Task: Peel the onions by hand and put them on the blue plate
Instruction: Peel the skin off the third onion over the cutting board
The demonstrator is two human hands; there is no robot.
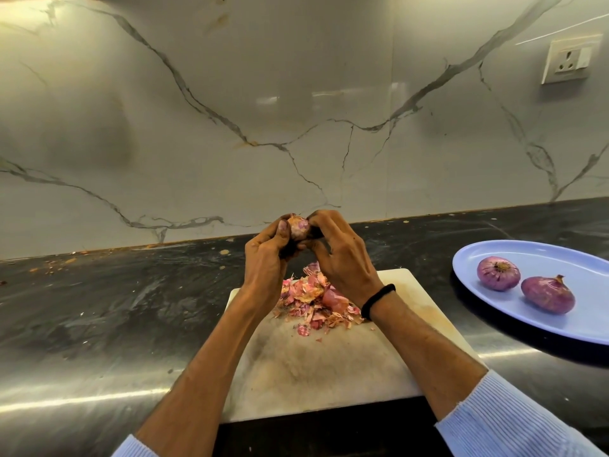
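A small red onion (pixel 299 226) is held up above the far end of a white cutting board (pixel 329 367). My left hand (pixel 267 258) grips it from the left and my right hand (pixel 342 255) grips it from the right, fingertips on its top. Most of the onion is hidden by the fingers. A heap of pink onion skins (pixel 316 301) lies on the board below the hands. At the right stands the blue plate (pixel 540 255) with two peeled purple onions, one (pixel 498 273) further back and one (pixel 547 294) nearer.
The board lies on a dark, glossy counter (pixel 115 308) with scraps of skin near the marble back wall (pixel 296 110). A wall socket (pixel 568 61) sits at the upper right. The plate's right part runs out of frame.
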